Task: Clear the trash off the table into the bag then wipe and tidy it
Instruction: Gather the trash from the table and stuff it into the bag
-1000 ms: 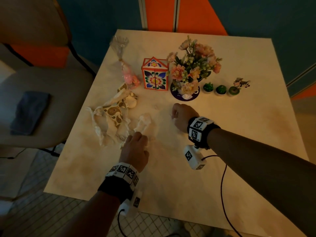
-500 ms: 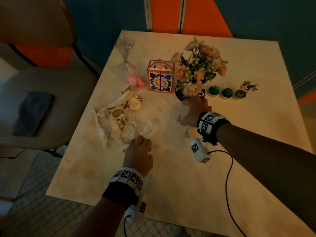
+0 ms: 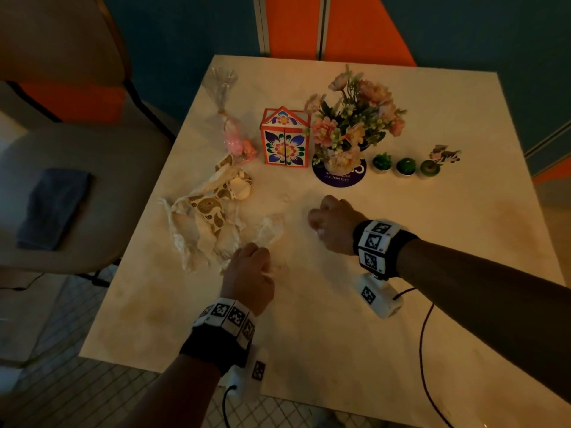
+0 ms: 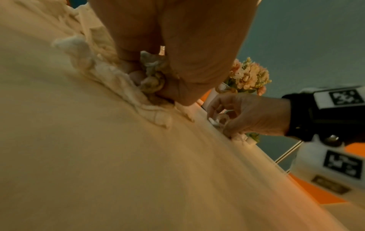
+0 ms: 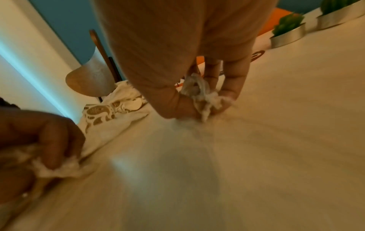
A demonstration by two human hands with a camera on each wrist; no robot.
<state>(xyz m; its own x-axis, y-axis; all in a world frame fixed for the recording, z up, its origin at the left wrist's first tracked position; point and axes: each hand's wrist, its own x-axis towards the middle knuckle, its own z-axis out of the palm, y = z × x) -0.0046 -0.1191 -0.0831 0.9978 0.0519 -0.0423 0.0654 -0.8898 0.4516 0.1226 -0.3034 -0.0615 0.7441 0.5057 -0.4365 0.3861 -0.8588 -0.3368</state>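
Crumpled white and brown-patterned wrappers (image 3: pixel 207 214) lie in a heap on the left of the pale table (image 3: pixel 309 329). My left hand (image 3: pixel 250 270) sits at the heap's near edge, fingers curled round crumpled paper scraps (image 4: pixel 152 75). My right hand (image 3: pixel 332 223) is at the table's middle, thumb and fingers pinching a small white scrap (image 5: pixel 201 95) against the tabletop. The patterned wrapper (image 5: pixel 110 112) also shows in the right wrist view, with the left hand (image 5: pixel 35 150) holding white paper.
A floral house-shaped box (image 3: pixel 284 139), a flower vase (image 3: pixel 349 131) on a purple coaster, three small green plants (image 3: pixel 404 165), a figurine (image 3: pixel 445 154) and a pink candy bag (image 3: pixel 231 134) stand along the back. A chair (image 3: pixel 61 180) with a dark cloth (image 3: pixel 52 208) stands left.
My right hand reached toward the vase base, then pulled back to the table's middle with a scrap pinched. The left hand stayed at the wrapper heap.
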